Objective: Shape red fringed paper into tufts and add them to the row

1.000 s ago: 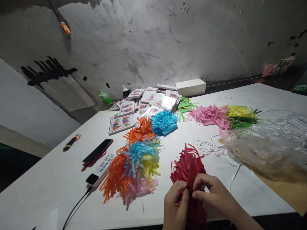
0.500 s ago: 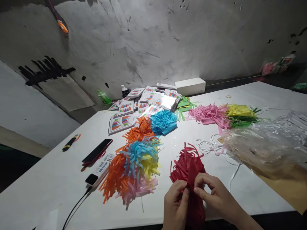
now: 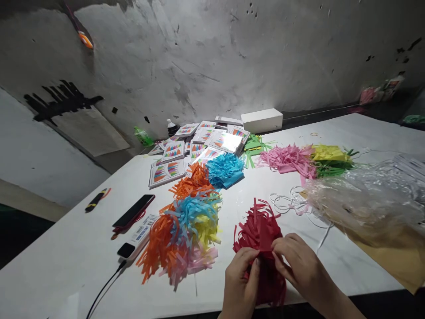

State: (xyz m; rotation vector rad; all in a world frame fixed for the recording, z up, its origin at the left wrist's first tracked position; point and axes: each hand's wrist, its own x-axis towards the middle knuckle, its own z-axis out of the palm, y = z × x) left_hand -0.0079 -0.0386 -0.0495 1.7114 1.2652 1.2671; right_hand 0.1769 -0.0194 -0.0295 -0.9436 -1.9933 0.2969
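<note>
- Plainly, from the head camera, the left hand (image 3: pixel 241 277) and right hand (image 3: pixel 297 261) both pinch the red fringed paper bundle (image 3: pixel 260 241) at its middle, fingertips closed on it, over the near edge of the white bench (image 3: pixel 66 266).
- Best to keep the pinch tight on the uncut band, since the strips look flimsy.
- Steer clear of the mixed orange, blue, yellow and pink fringe pile (image 3: pixel 184 237) just to the left.

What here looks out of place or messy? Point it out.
Nothing looks damaged or spilled. The printed cards lie in a loose, overlapping scatter rather than a stack, and white string sits tangled beside the plastic bags. Both hands, left and right, pinch the red fringed paper.
</note>
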